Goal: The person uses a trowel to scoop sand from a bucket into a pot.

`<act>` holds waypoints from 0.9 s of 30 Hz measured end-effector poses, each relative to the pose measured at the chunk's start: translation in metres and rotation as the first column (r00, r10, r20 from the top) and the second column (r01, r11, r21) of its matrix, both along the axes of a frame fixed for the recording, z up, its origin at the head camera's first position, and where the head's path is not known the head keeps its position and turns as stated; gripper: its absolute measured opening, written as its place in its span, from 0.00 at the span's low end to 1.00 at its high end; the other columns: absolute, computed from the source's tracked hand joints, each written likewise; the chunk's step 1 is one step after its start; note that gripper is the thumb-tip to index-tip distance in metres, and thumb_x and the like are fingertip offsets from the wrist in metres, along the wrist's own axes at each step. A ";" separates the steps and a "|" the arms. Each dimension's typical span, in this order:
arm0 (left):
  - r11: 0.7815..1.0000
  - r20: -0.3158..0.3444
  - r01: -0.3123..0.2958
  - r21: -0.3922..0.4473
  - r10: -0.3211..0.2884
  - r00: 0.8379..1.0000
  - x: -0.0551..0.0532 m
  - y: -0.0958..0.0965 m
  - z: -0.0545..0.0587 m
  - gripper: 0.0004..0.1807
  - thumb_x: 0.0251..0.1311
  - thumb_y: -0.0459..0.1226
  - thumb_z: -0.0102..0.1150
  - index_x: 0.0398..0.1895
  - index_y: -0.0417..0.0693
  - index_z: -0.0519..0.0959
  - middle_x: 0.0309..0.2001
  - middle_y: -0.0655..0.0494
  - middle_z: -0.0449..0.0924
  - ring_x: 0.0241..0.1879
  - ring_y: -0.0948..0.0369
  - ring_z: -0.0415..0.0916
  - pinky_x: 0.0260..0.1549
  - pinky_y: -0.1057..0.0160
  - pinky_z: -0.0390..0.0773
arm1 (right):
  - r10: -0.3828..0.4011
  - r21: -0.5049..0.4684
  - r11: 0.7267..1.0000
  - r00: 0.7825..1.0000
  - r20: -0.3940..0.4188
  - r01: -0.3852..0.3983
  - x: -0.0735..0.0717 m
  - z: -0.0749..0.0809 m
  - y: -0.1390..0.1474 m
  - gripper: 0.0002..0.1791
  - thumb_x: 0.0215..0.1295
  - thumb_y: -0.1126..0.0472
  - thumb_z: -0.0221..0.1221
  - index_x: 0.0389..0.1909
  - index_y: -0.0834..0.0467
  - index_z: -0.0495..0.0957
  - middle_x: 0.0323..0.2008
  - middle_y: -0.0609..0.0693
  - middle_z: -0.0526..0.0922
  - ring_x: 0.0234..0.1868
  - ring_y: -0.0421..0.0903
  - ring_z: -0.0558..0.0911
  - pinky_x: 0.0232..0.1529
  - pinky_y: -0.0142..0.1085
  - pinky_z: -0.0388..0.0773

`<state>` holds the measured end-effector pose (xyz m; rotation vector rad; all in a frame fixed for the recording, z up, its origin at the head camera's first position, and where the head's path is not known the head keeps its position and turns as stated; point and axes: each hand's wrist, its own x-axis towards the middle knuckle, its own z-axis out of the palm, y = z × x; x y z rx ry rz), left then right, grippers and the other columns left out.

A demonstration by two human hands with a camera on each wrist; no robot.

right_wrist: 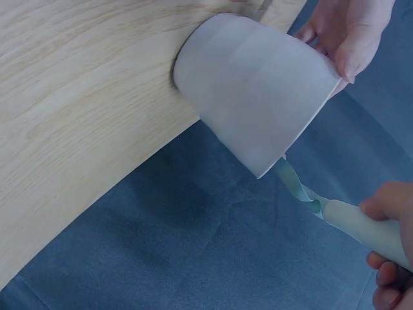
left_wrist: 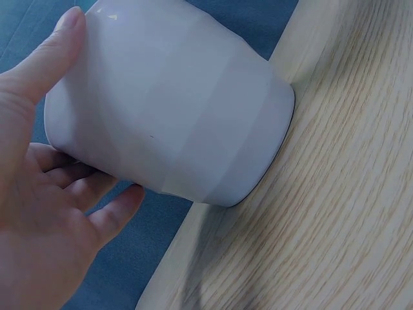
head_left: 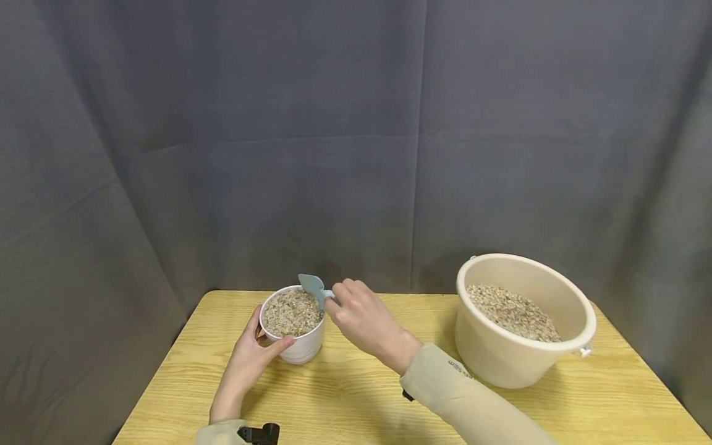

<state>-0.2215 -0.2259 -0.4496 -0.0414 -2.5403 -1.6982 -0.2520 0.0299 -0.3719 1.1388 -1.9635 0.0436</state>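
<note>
A white plant pot (head_left: 306, 348) with a ridged side stands on the table, filled close to its rim with coarse speckled gravel (head_left: 292, 313). My left hand (head_left: 250, 353) grips it from the left, thumb at the near rim and fingers round the far side; the left wrist view shows those fingers (left_wrist: 117, 210) along the pot's wall. My right hand (head_left: 364, 318) holds a small light-blue trowel (head_left: 313, 285) by its pale handle (right_wrist: 361, 227). The trowel's blade is tilted over the pot's right rim, its lower edge at the gravel.
A large cream bucket (head_left: 495, 352) stands on the right of the table, partly filled with the same kind of gravel (head_left: 514, 314). The wooden table (head_left: 367, 389) ends at a dark grey curtain (head_left: 311, 204) behind the pot.
</note>
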 end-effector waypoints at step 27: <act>1.000 -0.007 0.002 0.025 -0.002 1.000 -0.001 -0.001 -0.001 0.53 0.54 0.47 0.73 0.77 0.53 0.49 0.71 0.44 0.58 0.65 0.44 0.65 0.58 0.48 0.72 | 0.057 -0.097 0.993 0.997 -0.046 -0.061 -0.003 0.008 0.010 0.04 0.54 0.71 0.63 0.27 0.60 0.80 0.23 0.49 0.69 0.24 0.45 0.66 0.24 0.31 0.63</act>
